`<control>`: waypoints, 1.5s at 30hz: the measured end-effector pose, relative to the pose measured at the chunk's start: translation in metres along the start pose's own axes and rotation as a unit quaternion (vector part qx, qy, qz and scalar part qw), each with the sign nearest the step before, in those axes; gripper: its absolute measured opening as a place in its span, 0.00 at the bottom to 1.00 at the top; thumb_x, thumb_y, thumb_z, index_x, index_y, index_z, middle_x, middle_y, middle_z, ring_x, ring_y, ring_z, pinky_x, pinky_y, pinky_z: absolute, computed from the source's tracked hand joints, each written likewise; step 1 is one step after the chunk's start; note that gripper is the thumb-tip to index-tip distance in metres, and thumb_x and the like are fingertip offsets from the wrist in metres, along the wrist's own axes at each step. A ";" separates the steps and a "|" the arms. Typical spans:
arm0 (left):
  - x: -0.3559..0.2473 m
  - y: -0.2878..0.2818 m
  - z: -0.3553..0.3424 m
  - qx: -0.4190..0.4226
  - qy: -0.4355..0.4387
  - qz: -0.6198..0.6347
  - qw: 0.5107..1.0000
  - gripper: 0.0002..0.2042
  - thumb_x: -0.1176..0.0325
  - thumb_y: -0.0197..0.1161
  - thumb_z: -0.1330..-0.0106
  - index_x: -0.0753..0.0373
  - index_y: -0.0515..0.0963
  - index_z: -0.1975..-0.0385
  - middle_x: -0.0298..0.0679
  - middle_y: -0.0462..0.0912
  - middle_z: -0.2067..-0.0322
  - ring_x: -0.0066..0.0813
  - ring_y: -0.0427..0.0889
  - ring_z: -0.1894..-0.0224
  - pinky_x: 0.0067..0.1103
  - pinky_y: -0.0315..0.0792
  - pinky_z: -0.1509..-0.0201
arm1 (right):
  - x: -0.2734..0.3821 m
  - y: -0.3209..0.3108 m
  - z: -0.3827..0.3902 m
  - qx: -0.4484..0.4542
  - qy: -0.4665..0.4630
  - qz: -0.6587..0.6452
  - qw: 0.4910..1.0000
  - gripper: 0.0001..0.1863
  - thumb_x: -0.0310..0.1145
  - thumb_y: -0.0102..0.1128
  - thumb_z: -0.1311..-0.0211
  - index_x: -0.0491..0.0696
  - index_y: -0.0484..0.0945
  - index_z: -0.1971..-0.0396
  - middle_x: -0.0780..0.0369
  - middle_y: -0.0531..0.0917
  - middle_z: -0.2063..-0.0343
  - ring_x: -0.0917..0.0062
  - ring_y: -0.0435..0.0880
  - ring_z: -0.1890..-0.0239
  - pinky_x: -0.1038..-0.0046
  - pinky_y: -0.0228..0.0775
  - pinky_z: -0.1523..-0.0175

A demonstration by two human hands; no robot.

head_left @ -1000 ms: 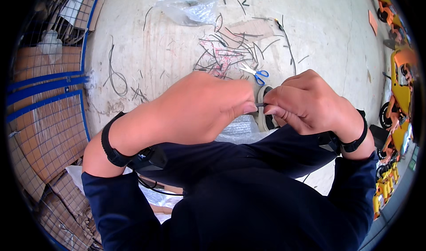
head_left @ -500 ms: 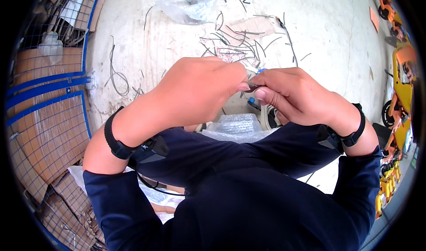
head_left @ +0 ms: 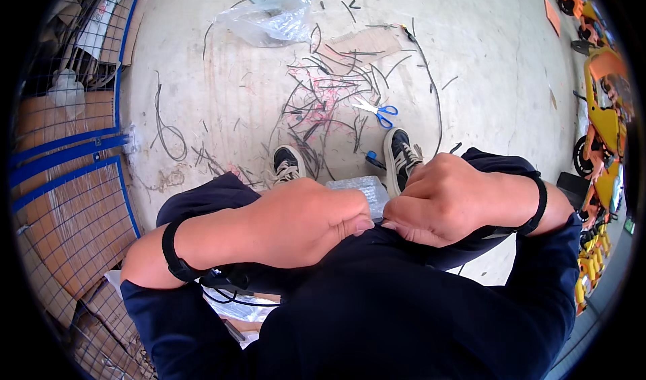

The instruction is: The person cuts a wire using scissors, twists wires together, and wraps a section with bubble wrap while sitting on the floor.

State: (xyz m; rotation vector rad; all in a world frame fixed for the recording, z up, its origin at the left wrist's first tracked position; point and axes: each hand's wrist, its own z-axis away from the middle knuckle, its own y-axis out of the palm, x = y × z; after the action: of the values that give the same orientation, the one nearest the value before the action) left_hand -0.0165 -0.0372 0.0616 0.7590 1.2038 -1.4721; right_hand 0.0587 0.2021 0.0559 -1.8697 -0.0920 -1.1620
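My left hand [head_left: 303, 222] and my right hand [head_left: 434, 202] meet low over my lap, fingers curled and thumbs pressed inward. Between the thumb tips a small dark thing shows, mostly covered by the fingers, so its kind cannot be made out. Just behind the hands lies a pad of bubble wrap [head_left: 367, 188], between my shoes. On the floor beyond my feet lie scissors [head_left: 377, 111] with blue handles. Around them are scattered many cut black cable pieces [head_left: 336, 83] and thin reddish scraps.
A clear plastic bag [head_left: 276, 22] and a flat brown cardboard piece [head_left: 377, 44] lie farther out. One long black cable [head_left: 434, 87] runs along the right. A blue-framed wire cage [head_left: 111, 140] with cardboard stands left; yellow and orange machines [head_left: 609, 134] line the right.
Both hands have come down and closer to my body, still pinched together. The scissors, shoes and more of the cable scraps are now uncovered.
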 end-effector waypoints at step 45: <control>0.021 -0.017 -0.023 -0.251 0.166 -0.278 0.912 0.09 0.77 0.68 0.48 0.65 0.78 0.67 0.40 0.78 0.76 0.38 0.74 0.78 0.26 0.69 0.75 | -0.028 -0.023 -0.008 -0.029 0.256 -0.261 0.930 0.09 0.35 0.57 0.33 0.44 0.79 0.63 0.66 0.78 0.78 0.83 0.72 0.75 0.78 0.68 0.67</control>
State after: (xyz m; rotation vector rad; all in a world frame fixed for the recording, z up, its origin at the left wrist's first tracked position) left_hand -0.0410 -0.0232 0.0405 0.3203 2.0876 -1.3959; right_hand 0.0263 0.2200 0.0510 -1.5694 -0.2735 -2.0068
